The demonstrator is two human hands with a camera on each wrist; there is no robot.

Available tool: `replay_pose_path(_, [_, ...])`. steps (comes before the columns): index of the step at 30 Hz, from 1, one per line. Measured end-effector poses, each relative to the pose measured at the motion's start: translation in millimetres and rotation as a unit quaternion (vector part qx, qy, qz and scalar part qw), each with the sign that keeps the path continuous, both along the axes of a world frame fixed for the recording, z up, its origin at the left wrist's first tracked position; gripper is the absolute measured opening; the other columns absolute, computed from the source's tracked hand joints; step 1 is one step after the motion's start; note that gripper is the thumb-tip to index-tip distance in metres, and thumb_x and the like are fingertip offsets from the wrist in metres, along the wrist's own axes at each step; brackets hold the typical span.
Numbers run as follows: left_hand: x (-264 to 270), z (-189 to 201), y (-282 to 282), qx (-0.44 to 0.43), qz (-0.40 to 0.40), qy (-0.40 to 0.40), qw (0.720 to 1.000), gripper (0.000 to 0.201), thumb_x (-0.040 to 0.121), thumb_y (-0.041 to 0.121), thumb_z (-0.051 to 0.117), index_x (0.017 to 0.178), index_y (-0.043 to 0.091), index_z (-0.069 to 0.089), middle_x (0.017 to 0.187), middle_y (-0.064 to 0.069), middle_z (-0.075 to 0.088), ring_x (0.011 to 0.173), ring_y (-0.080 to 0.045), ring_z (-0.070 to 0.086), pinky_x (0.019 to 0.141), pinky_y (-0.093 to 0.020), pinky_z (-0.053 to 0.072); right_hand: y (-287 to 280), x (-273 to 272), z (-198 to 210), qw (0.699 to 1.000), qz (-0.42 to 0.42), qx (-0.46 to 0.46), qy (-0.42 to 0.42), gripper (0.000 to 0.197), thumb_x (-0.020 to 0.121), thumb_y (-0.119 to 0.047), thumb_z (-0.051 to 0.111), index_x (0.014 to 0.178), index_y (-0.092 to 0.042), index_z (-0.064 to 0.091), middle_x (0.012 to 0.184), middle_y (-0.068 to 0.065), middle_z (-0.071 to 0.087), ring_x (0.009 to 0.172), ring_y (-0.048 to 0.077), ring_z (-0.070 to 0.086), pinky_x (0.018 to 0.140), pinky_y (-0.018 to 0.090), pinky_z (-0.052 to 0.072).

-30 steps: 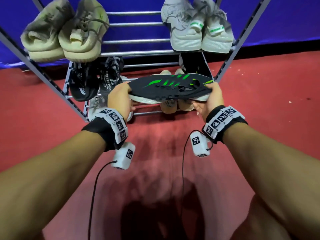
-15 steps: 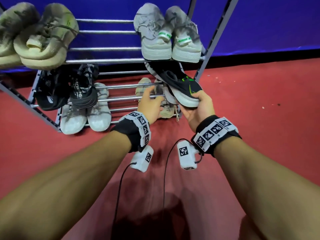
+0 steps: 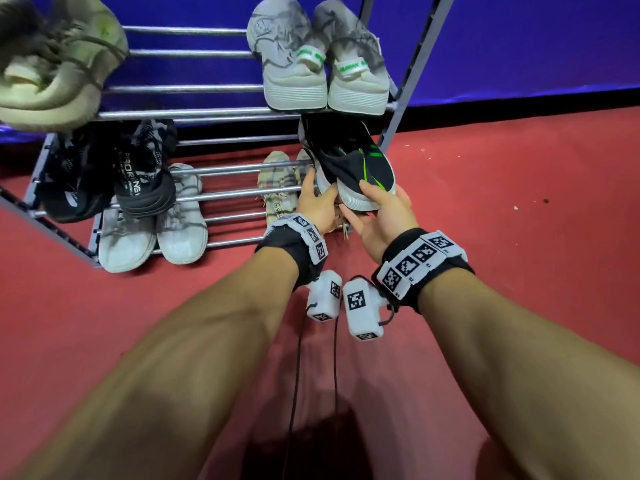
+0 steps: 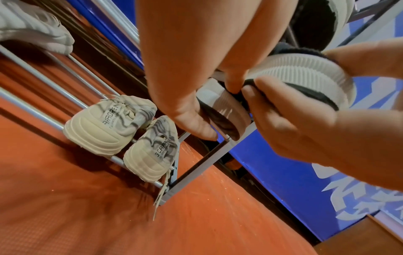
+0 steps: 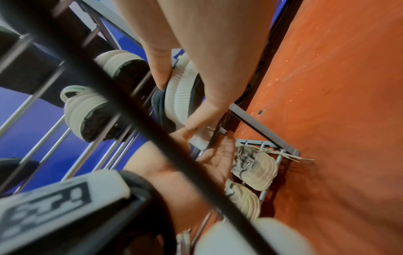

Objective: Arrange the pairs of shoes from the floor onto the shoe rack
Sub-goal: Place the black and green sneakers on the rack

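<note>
Left hand and right hand each wrap fingers round one heel of the black-and-green shoes, toes in on the middle shelf, right end, of the shoe rack, likely to seat the pair side by side.

Just above the fingers, the top rails and the grey pair closed the way up. The post stood to their right. Ahead, the green-striped shoes filled the slot. The beige pair lay under them. Leftward, the middle rails ran bare to the black pair. Behind was open floor.
</note>
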State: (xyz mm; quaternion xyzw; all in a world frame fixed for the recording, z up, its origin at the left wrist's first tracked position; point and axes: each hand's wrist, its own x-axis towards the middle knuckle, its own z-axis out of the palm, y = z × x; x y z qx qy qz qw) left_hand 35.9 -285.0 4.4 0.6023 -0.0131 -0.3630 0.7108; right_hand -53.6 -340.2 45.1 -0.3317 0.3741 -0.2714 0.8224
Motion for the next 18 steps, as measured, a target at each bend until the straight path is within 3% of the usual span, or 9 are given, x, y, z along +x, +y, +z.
replay_pose_path(2, [1, 4, 0, -0.014, -0.002, 0.006, 1.000, 0.072, 0.093, 0.016, 0.060, 0.154, 0.035, 0.027, 0.138, -0.011, 0.059, 0.109, -0.033, 0.068, 0.076, -0.042, 0.063, -2, -5, 4, 0.999, 0.037, -0.018, 0.035, 0.051, 0.085, -0.016, 0.068, 0.133, -0.018, 0.052, 0.120, 0.010, 0.069, 0.093, 0.027, 0.073, 0.076, 0.034, 0.061])
replay_pose_path(4, [4, 7, 2, -0.019, 0.010, 0.024, 0.999, 0.067, 0.095, 0.006, 0.056, 0.152, 0.030, 0.033, 0.130, -0.012, 0.063, 0.107, -0.033, 0.069, 0.067, -0.035, 0.062, -5, -10, 6, 0.993, 0.055, -0.052, 0.096, 0.028, 0.086, -0.021, 0.063, 0.114, -0.017, 0.063, 0.101, 0.005, 0.072, 0.077, 0.020, 0.072, 0.073, 0.030, 0.059])
replay_pose_path(5, [8, 4, 1, -0.012, 0.024, 0.022, 0.999, 0.066, 0.092, 0.006, 0.058, 0.150, 0.030, 0.037, 0.129, -0.011, 0.064, 0.105, -0.031, 0.069, 0.070, -0.038, 0.062, -7, -11, 6, 0.990, 0.051, -0.068, 0.115, 0.013, 0.088, -0.017, 0.060, 0.100, -0.017, 0.065, 0.090, 0.004, 0.069, 0.069, 0.018, 0.068, 0.073, 0.031, 0.058])
replay_pose_path(7, [27, -27, -7, 0.022, 0.049, -0.013, 0.998, 0.071, 0.073, 0.024, 0.064, 0.141, 0.038, 0.048, 0.128, -0.003, 0.066, 0.109, -0.028, 0.068, 0.087, -0.048, 0.059, -8, -14, 3, 0.987, 0.039, -0.085, 0.128, 0.011, 0.090, -0.006, 0.057, 0.089, -0.016, 0.063, 0.078, 0.003, 0.063, 0.061, 0.018, 0.063, 0.079, 0.033, 0.058])
replay_pose_path(8, [38, -49, -12, 0.036, 0.060, -0.037, 0.997, 0.072, 0.063, 0.035, 0.062, 0.134, 0.042, 0.052, 0.127, 0.001, 0.067, 0.111, -0.026, 0.068, 0.092, -0.049, 0.056, -7, -13, 2, 0.988, 0.046, -0.087, 0.122, 0.014, 0.090, -0.003, 0.057, 0.095, -0.014, 0.064, 0.081, 0.004, 0.064, 0.064, 0.020, 0.065, 0.081, 0.035, 0.058])
replay_pose_path(10, [39, -41, -2, 0.058, 0.069, -0.062, 0.994, 0.068, 0.061, 0.039, 0.059, 0.128, 0.044, 0.056, 0.122, 0.004, 0.069, 0.110, -0.024, 0.068, 0.095, -0.048, 0.055, -3, -8, 1, 0.989, 0.058, -0.082, 0.107, 0.030, 0.090, -0.002, 0.058, 0.118, -0.011, 0.063, 0.098, 0.008, 0.068, 0.082, 0.027, 0.071, 0.082, 0.036, 0.059])
replay_pose_path(14, [24, 17, 39, 0.073, 0.088, -0.116, 0.987, 0.056, 0.086, 0.014, 0.052, 0.139, 0.031, 0.054, 0.103, 0.014, 0.066, 0.094, -0.023, 0.069, 0.087, -0.036, 0.057, 4, 9, 2, 0.996, 0.053, -0.044, 0.064, 0.050, 0.089, -0.002, 0.061, 0.137, -0.016, 0.055, 0.128, 0.012, 0.065, 0.107, 0.030, 0.070, 0.074, 0.031, 0.061])
replay_pose_path(16, [30, 21, 51, 0.071, 0.113, -0.116, 0.984, 0.056, 0.084, 0.017, 0.051, 0.138, 0.033, 0.053, 0.106, 0.011, 0.066, 0.094, -0.026, 0.070, 0.087, -0.044, 0.059, 5, 18, 4, 0.997, 0.042, -0.033, 0.054, 0.049, 0.090, -0.002, 0.061, 0.136, -0.015, 0.052, 0.125, 0.010, 0.065, 0.103, 0.030, 0.071, 0.075, 0.032, 0.061])
replay_pose_path(18, [38, 19, 59, 0.067, 0.132, -0.094, 0.984, 0.054, 0.091, 0.012, 0.050, 0.142, 0.028, 0.049, 0.109, 0.007, 0.065, 0.086, -0.020, 0.067, 0.083, -0.043, 0.060, 5, 25, 4, 0.998, 0.031, -0.024, 0.055, 0.038, 0.092, -0.001, 0.060, 0.126, -0.017, 0.055, 0.108, 0.006, 0.065, 0.097, 0.029, 0.070, 0.079, 0.033, 0.060])
